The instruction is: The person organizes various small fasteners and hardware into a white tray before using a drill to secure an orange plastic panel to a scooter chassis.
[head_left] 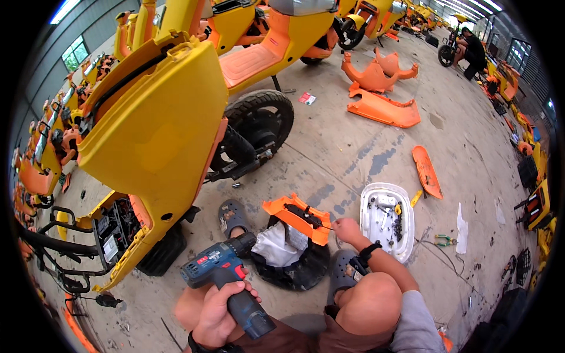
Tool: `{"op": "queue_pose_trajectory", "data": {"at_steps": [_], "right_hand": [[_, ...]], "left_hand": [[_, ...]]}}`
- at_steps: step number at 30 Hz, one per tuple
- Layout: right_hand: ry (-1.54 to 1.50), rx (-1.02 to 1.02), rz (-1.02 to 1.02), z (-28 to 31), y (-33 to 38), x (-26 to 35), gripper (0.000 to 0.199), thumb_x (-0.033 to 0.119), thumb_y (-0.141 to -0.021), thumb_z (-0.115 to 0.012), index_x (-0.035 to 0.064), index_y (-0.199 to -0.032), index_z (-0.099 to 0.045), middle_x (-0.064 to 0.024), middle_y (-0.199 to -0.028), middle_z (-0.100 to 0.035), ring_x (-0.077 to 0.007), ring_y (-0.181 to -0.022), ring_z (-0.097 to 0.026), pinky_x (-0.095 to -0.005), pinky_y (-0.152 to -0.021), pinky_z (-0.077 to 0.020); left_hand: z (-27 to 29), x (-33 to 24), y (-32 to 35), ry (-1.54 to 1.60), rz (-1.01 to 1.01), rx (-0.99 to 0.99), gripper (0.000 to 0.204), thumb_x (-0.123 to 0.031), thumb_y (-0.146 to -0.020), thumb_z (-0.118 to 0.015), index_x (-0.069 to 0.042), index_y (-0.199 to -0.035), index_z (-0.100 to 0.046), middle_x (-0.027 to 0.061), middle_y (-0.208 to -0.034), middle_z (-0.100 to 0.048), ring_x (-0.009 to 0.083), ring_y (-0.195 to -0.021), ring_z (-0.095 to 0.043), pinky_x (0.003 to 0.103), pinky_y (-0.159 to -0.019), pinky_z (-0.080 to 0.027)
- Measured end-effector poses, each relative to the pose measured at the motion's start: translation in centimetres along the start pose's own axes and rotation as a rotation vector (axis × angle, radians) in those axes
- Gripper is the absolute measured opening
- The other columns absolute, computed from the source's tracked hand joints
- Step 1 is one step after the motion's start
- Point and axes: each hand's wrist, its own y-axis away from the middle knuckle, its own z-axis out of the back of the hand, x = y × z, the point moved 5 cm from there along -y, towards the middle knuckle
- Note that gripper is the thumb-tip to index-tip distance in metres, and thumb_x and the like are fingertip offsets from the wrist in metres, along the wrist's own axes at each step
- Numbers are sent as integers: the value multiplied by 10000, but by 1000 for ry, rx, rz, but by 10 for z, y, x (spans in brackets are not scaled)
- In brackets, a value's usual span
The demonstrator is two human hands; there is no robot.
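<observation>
My left hand [219,315] is wrapped round the grip of a blue and black cordless drill [226,272], its chuck pointing up and to the right. My right hand [348,232] is closed in a pinch by the right end of an orange plastic part [318,234], where a thin dark piece runs to the fingertips; what exactly they hold is too small to make out. A strip of black material lies along the part's middle. Beneath it, between my feet, sits a black round bag-like thing [300,272] with crumpled whitish lining.
A white plastic tray [408,250] of screws and small hardware lies right of my right hand. Left stands a partly stripped yellow scooter [159,117]. Orange panels [382,109] and pliers [444,240] lie on the concrete floor. Another person [472,50] crouches far right.
</observation>
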Motion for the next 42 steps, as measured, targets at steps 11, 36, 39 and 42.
{"op": "queue_pose_trajectory", "data": {"at_steps": [11,36,39,42], "right_hand": [[-767,881,120,130,12,146,339,28,-875,-608,-64,-1201,-603,-159,-1111,-661,-186,-946,-659,-284,-850,-535],[-282,432,976,160,159,336,177,35,-780,-589,-23,-935,-654,-185,-866,-675,-368,-820,-646,-415,-746,-522],[-258,420,1019,163,164,342,139,28,-773,-610,-29,-900,-610,-197,-859,-648,-377,-829,-637,-432,-732,-515],[-253,386,1023,165,164,341,142,36,-773,-615,-23,-902,-616,-192,-853,-648,-372,-824,-638,-428,-735,-517]], "left_hand": [[-21,2,10,10,-104,279,544,-102,-773,-589,39,-1271,-421,164,-937,-594,308,-913,-595,469,-884,-476],[-34,4,8,335,-75,291,617,-194,-738,-585,-1,-1305,-434,149,-1272,-535,258,-1211,-511,402,-1138,-319],[-30,6,11,361,-49,264,577,-183,-740,-598,4,-1269,-462,141,-1229,-555,250,-1180,-529,391,-1125,-342],[-33,4,12,350,-53,270,574,-175,-740,-604,18,-1262,-463,142,-1224,-559,249,-1170,-536,384,-1116,-357]]}}
